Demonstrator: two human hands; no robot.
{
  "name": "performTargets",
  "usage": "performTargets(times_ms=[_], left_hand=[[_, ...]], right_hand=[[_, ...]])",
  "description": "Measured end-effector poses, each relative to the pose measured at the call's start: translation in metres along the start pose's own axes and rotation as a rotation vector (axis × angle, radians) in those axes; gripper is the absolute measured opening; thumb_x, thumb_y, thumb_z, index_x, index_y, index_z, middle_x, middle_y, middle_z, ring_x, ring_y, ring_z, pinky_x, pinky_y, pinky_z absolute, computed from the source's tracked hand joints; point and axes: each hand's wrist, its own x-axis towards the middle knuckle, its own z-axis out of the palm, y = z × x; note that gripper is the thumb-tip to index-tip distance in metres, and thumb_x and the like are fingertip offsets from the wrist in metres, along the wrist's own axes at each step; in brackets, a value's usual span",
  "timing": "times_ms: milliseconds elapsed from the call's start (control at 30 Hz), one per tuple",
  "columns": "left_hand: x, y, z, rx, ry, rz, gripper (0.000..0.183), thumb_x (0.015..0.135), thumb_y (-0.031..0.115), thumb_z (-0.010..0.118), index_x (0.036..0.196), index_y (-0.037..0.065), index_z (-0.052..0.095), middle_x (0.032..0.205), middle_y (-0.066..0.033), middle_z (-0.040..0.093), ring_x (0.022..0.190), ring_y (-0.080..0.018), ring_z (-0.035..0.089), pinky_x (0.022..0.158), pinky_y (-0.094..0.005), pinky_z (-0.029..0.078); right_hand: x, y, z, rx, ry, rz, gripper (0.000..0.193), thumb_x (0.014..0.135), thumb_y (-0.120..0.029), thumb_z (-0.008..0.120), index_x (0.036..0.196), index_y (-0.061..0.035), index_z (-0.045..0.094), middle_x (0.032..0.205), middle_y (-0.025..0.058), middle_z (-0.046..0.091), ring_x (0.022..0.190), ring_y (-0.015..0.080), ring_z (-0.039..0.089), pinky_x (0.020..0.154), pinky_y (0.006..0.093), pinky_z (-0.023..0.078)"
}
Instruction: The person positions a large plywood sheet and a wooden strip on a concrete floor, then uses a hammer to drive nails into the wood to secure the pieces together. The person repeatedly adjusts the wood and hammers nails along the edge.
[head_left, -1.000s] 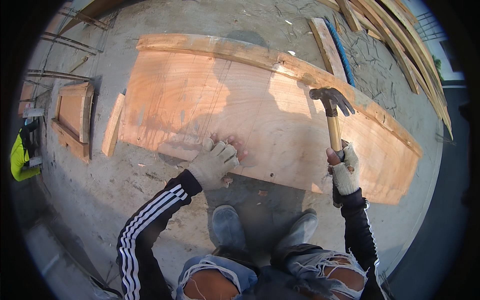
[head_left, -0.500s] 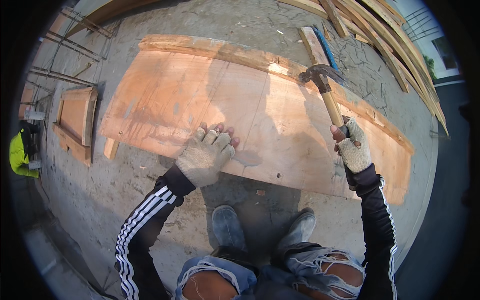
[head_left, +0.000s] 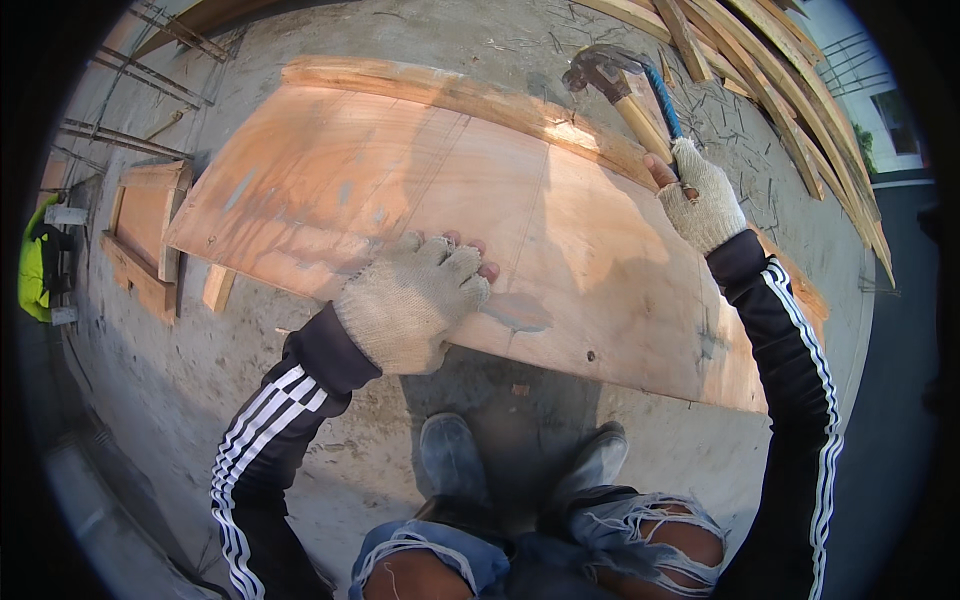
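A broad plywood panel point(head_left: 430, 200), stained and pale orange, lies across the floor before my boots, with a wooden batten point(head_left: 430, 85) along its far edge. My left hand point(head_left: 410, 300), in a fingerless knit glove, holds the panel's near edge; its fingers lie over the top face and the thumb is hidden. In the same kind of glove, my right hand point(head_left: 705, 200) is wrapped round the handle of a claw hammer point(head_left: 640, 122). The hammer is lifted, its head appearing beyond the batten.
Long timber strips point(head_left: 780, 110) are piled at the far right, beside scattered nails or thin scraps. A small wooden frame point(head_left: 145, 235) and a short wood block point(head_left: 218, 287) lie left of the panel. Rebar rods point(head_left: 130, 140) stick out behind them. Someone in a bright yellow garment point(head_left: 35, 265) is at the left edge.
My right hand has swung the hammer up and away, from over the panel to beyond the batten. The left hand keeps its place on the near edge, appearing slightly larger.
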Motion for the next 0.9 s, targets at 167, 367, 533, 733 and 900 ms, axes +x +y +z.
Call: performTargets(times_ms=[167,367,533,733,900], left_hand=[[0.003,-0.008,-0.005,-0.063,0.056,0.038,0.064,0.067,0.017,0.076,0.129,0.001,0.066,0.129,-0.0172,0.063,0.119,-0.0354,0.062,0.098,-0.0457,0.053],[0.004,0.003,-0.006,-0.05,0.06,0.036,0.064,0.068,0.015,0.075,0.13,0.0,0.065,0.126,-0.0176,0.065,0.115,-0.0366,0.064,0.099,-0.0453,0.053],[0.002,0.001,-0.003,0.004,0.075,0.056,0.062,0.07,0.015,0.073,0.129,0.0,0.066,0.125,-0.0176,0.065,0.112,-0.0363,0.064,0.098,-0.0442,0.053],[0.004,-0.001,-0.006,-0.016,0.031,0.054,0.06,0.069,0.017,0.075,0.126,0.001,0.066,0.124,-0.0166,0.065,0.113,-0.0347,0.064,0.096,-0.0447,0.054],[0.005,-0.004,-0.006,0.007,0.052,0.049,0.063,0.065,0.017,0.078,0.125,0.003,0.067,0.124,-0.015,0.066,0.113,-0.035,0.066,0.096,-0.0464,0.056]], right_hand=[[0.013,0.0,-0.02,0.071,-0.01,0.132,0.046,0.105,-0.045,0.065,0.098,-0.0002,0.058,0.072,0.0207,0.062,0.064,0.0304,0.063,0.061,0.0399,0.051],[0.013,0.002,0.004,0.008,0.017,0.086,0.03,0.103,-0.029,0.069,0.106,0.0,0.06,0.072,0.0202,0.063,0.068,0.0288,0.07,0.063,0.0372,0.053],[0.026,0.005,0.006,0.03,0.008,-0.061,0.025,0.101,-0.024,0.069,0.107,-0.0008,0.061,0.079,0.0195,0.069,0.069,0.0286,0.071,0.063,0.039,0.054],[0.02,-0.002,-0.013,0.152,0.223,-0.082,0.035,0.102,-0.033,0.071,0.108,-0.0001,0.06,0.079,0.0214,0.068,0.072,0.0341,0.072,0.065,0.0435,0.055],[0.007,0.026,0.001,-0.216,-0.154,0.148,0.036,0.102,-0.034,0.07,0.11,-0.0003,0.06,0.077,0.0251,0.066,0.075,0.0402,0.071,0.066,0.0433,0.055]])
